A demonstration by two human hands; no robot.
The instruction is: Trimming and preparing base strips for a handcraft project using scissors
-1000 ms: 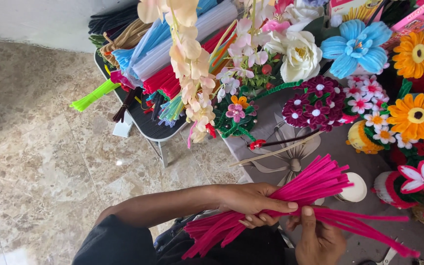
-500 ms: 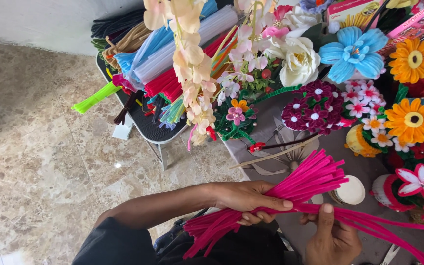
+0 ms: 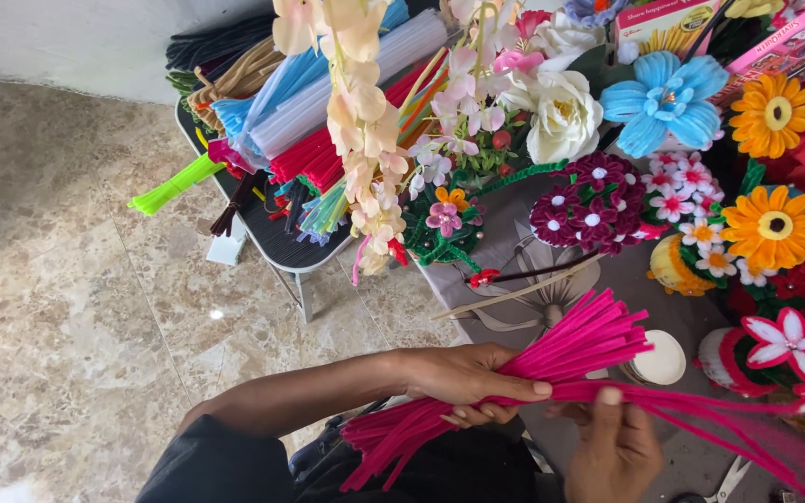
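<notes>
My left hand [image 3: 463,379] grips a thick bundle of bright pink pipe cleaners [image 3: 578,349] around its middle, with the ends fanning up to the right and down to the left. My right hand [image 3: 615,445] is below it, thumb and fingers pinched on a few pink pipe cleaners [image 3: 729,410] pulled out of the bundle toward the right. Both hands are over the grey table [image 3: 505,242] near its front edge.
Handmade pipe-cleaner flowers crowd the table: orange daisies [image 3: 775,225], a blue flower [image 3: 663,101], a white rose [image 3: 563,114], a maroon cluster [image 3: 591,202]. A black tray [image 3: 267,237] holds several coloured pipe-cleaner bundles at the left. Scissors [image 3: 724,482] lie near my right hand. Marble floor lies at the left.
My right hand has slid its pinch up along the separated pink pipe cleaners, drawing them out to the right. My left hand keeps its hold on the bundle.
</notes>
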